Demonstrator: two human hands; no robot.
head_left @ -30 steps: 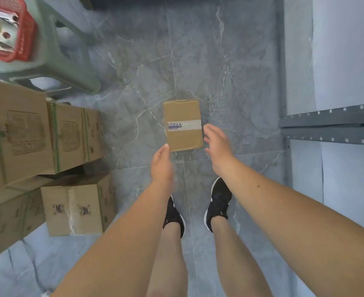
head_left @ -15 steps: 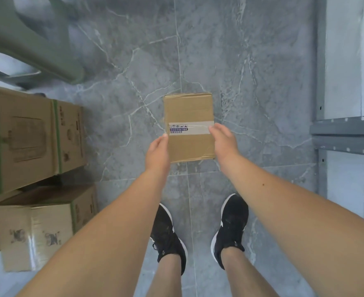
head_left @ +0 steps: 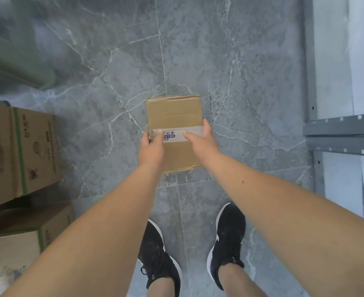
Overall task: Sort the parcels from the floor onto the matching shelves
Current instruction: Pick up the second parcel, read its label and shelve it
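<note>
Parcel (head_left: 174, 112) now gripped at sides, left hand (head_left: 151, 150), right hand (head_left: 201, 142)

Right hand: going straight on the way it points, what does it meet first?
The small parcel: the right hand holds its right edge, thumb on top. Past it, seemingly only grey floor, though depth is unclear.

Both bare forearms reach forward and down, the left hand (head_left: 151, 147) and right hand (head_left: 201, 142) gripping opposite sides (thumbs on top) of a parcel (head_left: 173, 112).
</note>
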